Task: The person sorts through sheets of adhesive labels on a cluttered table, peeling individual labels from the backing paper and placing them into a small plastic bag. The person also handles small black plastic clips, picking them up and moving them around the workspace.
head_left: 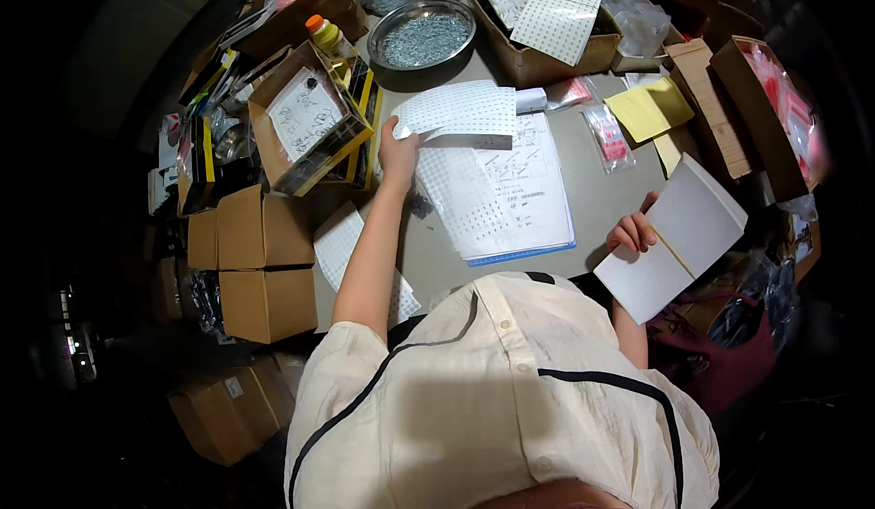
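My left hand (398, 154) pinches the near-left corner of a white label sheet (460, 108) printed with rows of small marks, lifting it off the table. Under it lie another label sheet (460, 201) and handwritten papers (536, 176) on a blue-edged board. On the right, my right hand (631, 232) grips a thick stack of blank white paper (690, 206) bound with a yellowish band. The stack is tilted, held past the table's near-right edge, and my thumb is partly hidden.
A steel bowl of small metal pieces (424, 40) stands at the back. Cardboard boxes (264, 236) crowd the left, and an open box (310, 126) holds a written sheet. Yellow paper (649, 108), a small pink-filled bag (608, 137) and a box of pink packets (770, 122) lie right.
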The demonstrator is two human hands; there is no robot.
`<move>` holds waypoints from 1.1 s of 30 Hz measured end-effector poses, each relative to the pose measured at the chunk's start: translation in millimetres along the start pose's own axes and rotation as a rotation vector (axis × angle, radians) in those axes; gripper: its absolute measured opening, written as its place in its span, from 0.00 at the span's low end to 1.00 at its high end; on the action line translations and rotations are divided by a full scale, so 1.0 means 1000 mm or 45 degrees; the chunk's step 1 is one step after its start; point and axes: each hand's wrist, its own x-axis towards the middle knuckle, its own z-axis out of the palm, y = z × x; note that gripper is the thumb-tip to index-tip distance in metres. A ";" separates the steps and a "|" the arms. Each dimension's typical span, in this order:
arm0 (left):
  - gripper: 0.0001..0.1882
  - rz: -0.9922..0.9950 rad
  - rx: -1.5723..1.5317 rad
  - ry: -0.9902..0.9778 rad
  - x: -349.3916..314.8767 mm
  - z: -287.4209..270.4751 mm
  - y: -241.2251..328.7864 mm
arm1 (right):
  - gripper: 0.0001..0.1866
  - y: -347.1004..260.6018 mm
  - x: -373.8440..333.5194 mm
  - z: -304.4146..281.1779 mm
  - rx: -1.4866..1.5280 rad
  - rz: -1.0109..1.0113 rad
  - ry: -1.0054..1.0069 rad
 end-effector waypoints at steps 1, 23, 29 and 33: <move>0.36 -0.016 0.067 -0.061 0.000 -0.005 0.000 | 0.28 -0.001 -0.001 -0.002 -0.003 0.008 -0.009; 0.29 -0.075 -1.010 -1.106 -0.171 -0.003 0.179 | 0.25 0.063 0.033 0.003 -0.721 0.601 0.685; 0.28 -0.106 -1.053 -1.025 -0.176 0.000 0.179 | 0.25 0.058 0.031 -0.002 -0.658 0.659 0.588; 0.26 -0.150 -1.072 -1.004 -0.177 0.004 0.179 | 0.25 0.058 0.028 -0.005 -0.643 0.635 0.607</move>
